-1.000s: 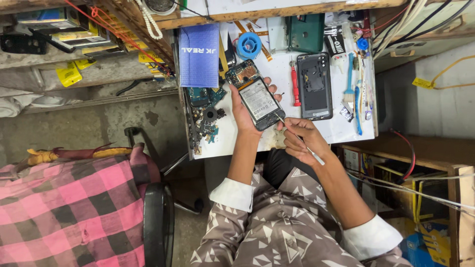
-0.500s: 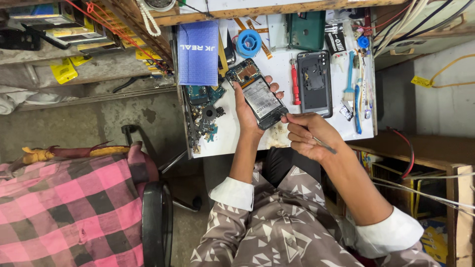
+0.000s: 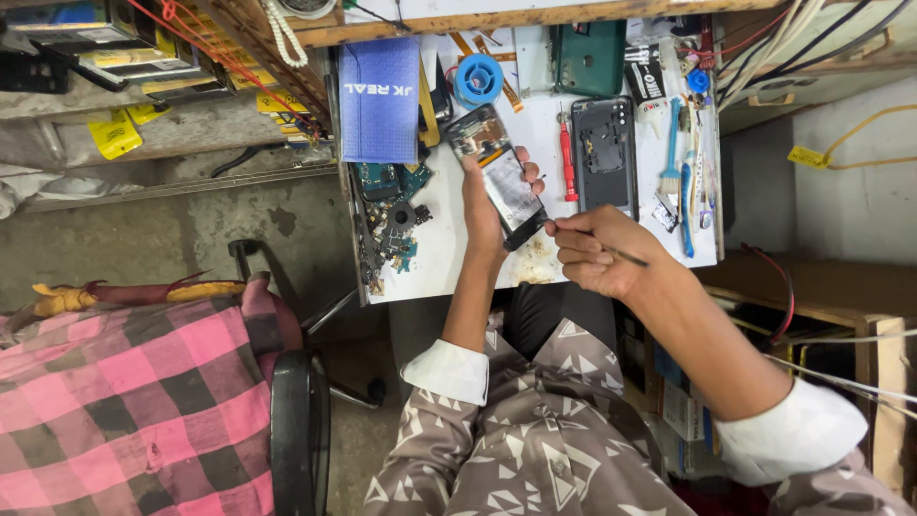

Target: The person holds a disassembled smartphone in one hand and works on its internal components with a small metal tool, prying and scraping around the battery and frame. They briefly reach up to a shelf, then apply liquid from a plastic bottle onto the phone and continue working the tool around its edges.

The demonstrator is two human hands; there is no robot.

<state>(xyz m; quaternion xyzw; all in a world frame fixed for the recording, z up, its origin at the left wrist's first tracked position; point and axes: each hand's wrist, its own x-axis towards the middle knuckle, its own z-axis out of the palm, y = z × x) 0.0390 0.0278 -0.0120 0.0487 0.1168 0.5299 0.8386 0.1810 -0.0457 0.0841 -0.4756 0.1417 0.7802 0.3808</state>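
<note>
From the head view I see my left hand (image 3: 484, 205) grasping the opened dark rectangular phone (image 3: 497, 175) above the white worktable (image 3: 449, 253); my right hand (image 3: 597, 250) pinches a thin metal tool (image 3: 583, 239) against its lower edge.

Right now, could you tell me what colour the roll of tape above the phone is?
The tape roll is blue, seen in the head view.

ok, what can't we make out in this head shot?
- Tool tip: too small, meets the phone's lower edge in the head view.
- Left hand grip: fingers wrapped behind the phone, mostly hidden.
- Tool in the right hand: kind unclear, thin, partly covered by fingers.
- Green case: partly hidden under the shelf.
</note>
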